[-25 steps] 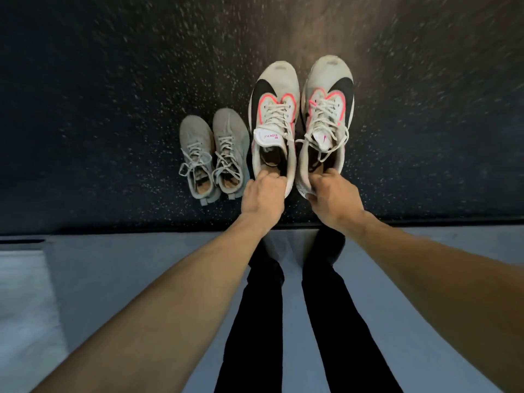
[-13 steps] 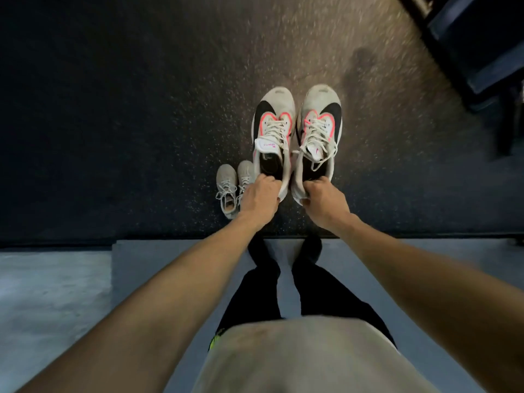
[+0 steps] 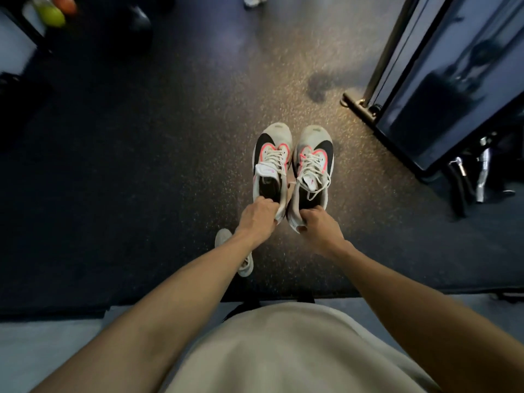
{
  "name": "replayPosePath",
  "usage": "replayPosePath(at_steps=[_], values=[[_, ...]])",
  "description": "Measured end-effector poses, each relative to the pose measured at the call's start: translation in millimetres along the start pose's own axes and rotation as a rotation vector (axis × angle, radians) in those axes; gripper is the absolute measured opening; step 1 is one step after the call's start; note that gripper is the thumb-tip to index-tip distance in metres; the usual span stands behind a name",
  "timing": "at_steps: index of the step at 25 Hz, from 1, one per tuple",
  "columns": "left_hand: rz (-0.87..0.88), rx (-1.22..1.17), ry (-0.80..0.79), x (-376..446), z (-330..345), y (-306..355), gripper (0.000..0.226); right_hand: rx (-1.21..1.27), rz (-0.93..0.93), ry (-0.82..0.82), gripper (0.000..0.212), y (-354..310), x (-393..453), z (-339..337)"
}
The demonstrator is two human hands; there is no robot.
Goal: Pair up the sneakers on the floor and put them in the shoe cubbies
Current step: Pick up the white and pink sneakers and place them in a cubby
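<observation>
I hold a pair of white sneakers with black patches and pink trim side by side, toes pointing away, lifted above the dark speckled floor. My left hand [image 3: 259,215] grips the heel collar of the left sneaker [image 3: 270,163]. My right hand [image 3: 319,225] grips the heel of the right sneaker [image 3: 312,165]. Far below, a small grey sneaker [image 3: 224,239] lies on the floor, mostly hidden behind my left forearm. No shoe cubbies are in sight.
A dark blue machine frame with a metal post [image 3: 442,89] stands at the right. Black and silver handles [image 3: 467,180] lie beside its base. Coloured balls [image 3: 52,12] sit at the top left. A pale mat edge [image 3: 42,336] runs along the bottom.
I have risen from the floor with both sneakers in my hands. The grey pair has shrunk and slid under my left arm, and the machine at the right has come into view.
</observation>
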State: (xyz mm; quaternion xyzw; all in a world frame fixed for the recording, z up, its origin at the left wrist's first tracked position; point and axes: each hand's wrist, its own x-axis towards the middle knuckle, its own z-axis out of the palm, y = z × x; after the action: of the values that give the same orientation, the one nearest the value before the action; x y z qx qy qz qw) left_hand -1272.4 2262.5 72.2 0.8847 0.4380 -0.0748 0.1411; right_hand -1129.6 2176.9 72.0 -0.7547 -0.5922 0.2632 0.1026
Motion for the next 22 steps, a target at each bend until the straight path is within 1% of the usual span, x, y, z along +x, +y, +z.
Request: replayPosePath(at_steps=[2,6,8,11,14,16,20,22], values=[[0.055,0.034,0.005,-1.4,-6.1,12.1,0.015,0.011,0.041,0.027,0.016,3.0,-11.5,-6.6],[0.201,0.085,0.016,-2.0,-13.2,32.9,0.017,0.056,0.206,0.097,0.017,5.7,-42.7,-11.3],[0.319,0.093,0.012,-4.3,-15.0,45.0,0.019,0.097,0.316,0.155,0.017,5.0,-66.3,-10.1],[0.503,0.100,-0.040,-8.9,-12.0,65.9,0.020,0.158,0.484,0.246,0.013,1.7,-105.7,-3.4],[0.667,0.173,-0.093,-18.8,0.0,94.7,0.020,0.209,0.625,0.318,0.010,0.4,-148.8,6.9],[0.804,0.208,-0.116,-35.3,12.3,119.8,0.020,0.258,0.741,0.383,0.006,-0.9,-187.5,15.2],[1.064,0.251,-0.148,-91.3,32.7,182.3,0.017,0.331,0.997,0.499,0.005,-1.8,-275.3,38.8],[1.174,0.303,-0.166,-121.9,44.2,218.1,0.017,0.361,1.092,0.549,0.007,0.7,-319.0,50.1]])
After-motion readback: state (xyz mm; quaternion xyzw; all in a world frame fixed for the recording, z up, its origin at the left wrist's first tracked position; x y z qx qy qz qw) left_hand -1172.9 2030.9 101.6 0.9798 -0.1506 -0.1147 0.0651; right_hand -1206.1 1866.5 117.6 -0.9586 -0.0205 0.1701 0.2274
